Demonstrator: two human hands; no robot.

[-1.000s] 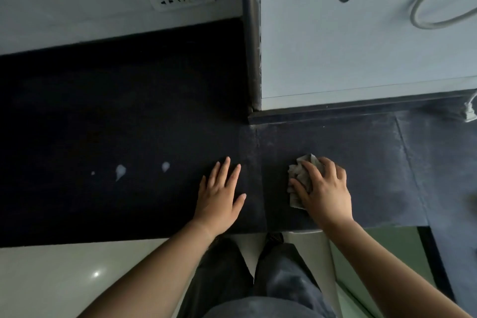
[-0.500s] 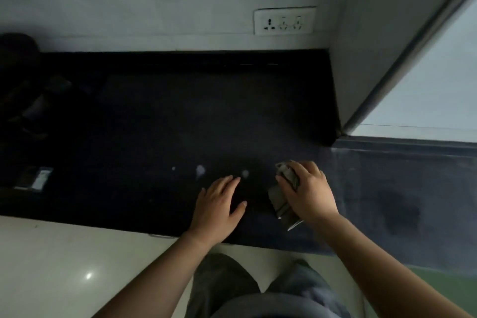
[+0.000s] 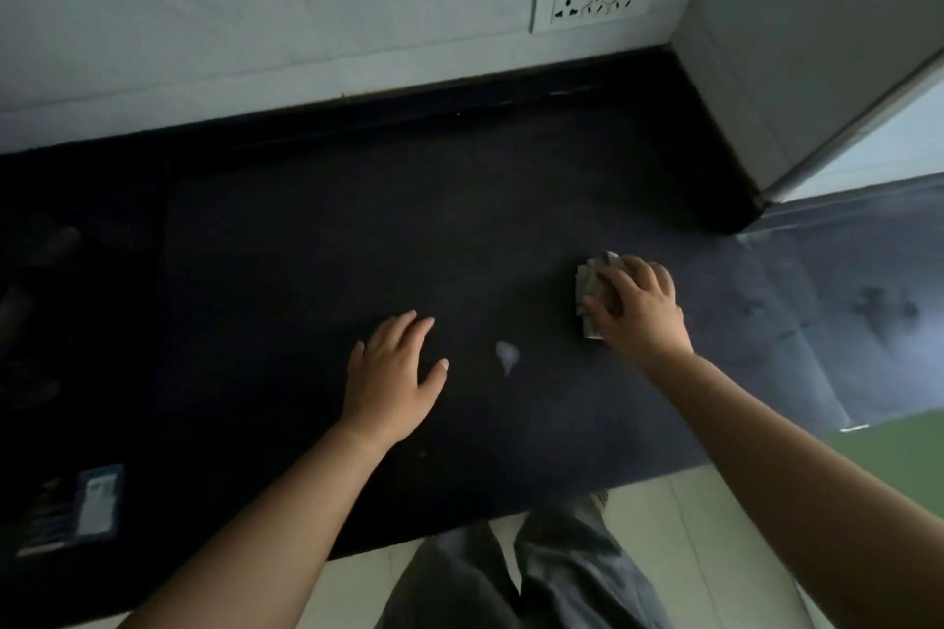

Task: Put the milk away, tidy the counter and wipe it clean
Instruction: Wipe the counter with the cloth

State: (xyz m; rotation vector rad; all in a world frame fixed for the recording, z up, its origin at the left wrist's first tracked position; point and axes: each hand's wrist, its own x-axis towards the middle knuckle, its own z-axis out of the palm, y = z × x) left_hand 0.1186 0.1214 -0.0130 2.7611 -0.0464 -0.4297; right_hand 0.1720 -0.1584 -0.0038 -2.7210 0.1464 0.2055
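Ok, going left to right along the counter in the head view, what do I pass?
Blue-and-white packet → left hand → white spill → cloth → right hand gripping it.

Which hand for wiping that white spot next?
Right, likely. The right hand grips the cloth beside the white spot; the left hand lies open on the counter, holding nothing.

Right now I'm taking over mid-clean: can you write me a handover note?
Left hand rests flat on the dark counter, holding nothing.
Right hand holds the wadded grey cloth down on the counter.
A white spill drop lies between the hands, not yet wiped.
Milk is not in view.
Left to do: wipe the drop, deal with the packet at the near left edge.
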